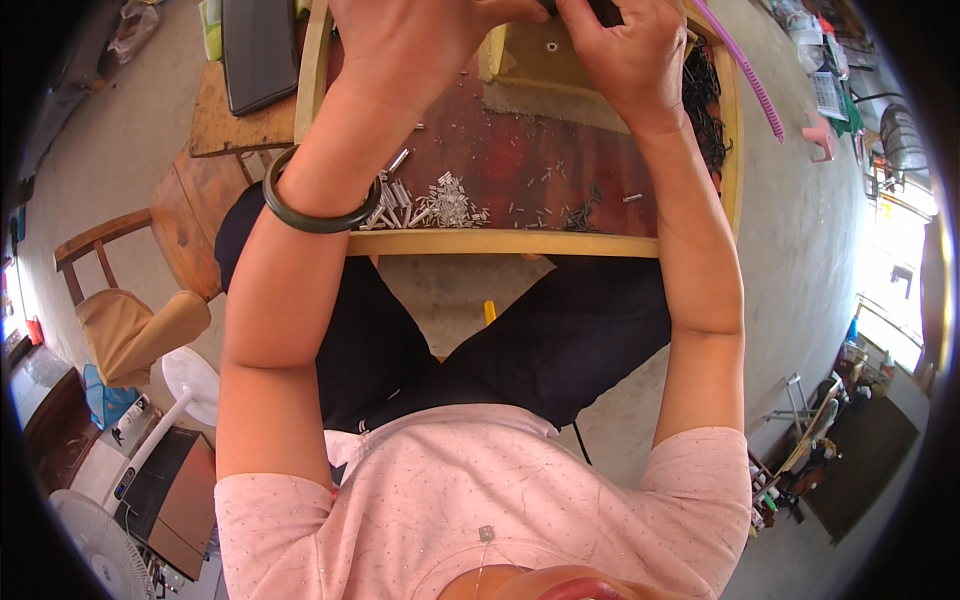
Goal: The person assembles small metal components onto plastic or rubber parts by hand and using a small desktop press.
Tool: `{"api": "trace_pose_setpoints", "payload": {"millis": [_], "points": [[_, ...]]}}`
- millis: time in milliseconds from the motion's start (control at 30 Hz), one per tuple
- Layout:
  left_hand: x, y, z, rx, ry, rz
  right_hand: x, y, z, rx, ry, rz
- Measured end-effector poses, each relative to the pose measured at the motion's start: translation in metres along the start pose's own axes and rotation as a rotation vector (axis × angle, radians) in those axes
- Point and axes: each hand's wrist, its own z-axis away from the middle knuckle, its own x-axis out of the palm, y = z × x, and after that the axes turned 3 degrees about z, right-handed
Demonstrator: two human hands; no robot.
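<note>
Right hand grips dark, cropped object, well from near edge of yellow-rimmed table; likely stiff, best side-held. Left hand: grip undeterminable.

Between the forearms I have a mostly open lane over the bench. The raised front rim bars a low entry, silver pieces crowd the near left, black strips line the right side, and the left hand, right hand and yellowish box-like piece crowd the far end.

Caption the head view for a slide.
Left hand and right hand close together over a yellow-rimmed tray scattered with small silvery pieces.
</note>
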Motion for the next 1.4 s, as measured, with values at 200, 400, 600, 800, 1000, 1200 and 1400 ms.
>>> {"api": "trace_pose_setpoints", "payload": {"millis": [200, 400, 600, 800, 1000, 1200, 1400], "points": [[0.0, 0.001, -0.001, -0.02, -0.008, 0.011, -0.001, -0.001, 0.0, -0.028, 0.02, 0.038], [-0.003, 0.003, -0.002, -0.032, -0.016, 0.027, -0.004, -0.027, -0.01, -0.14, -0.033, 0.337], [-0.004, 0.005, -0.003, -0.064, -0.013, 0.061, -0.017, -0.024, -0.018, -0.131, -0.155, 0.296], [-0.007, 0.006, -0.004, -0.062, -0.038, 0.074, -0.02, -0.01, -0.023, 0.543, -0.328, -0.277], [-0.009, 0.008, -0.006, -0.07, -0.057, 0.061, -0.02, -0.007, -0.028, 0.532, -0.378, -0.241], [-0.012, 0.009, -0.007, -0.052, -0.052, 0.072, -0.021, -0.009, -0.028, 0.516, -0.352, -0.273], [-0.016, 0.012, -0.003, 0.096, 0.066, -0.033, -0.036, -0.031, -0.034, 0.428, -0.034, -0.132]]}}
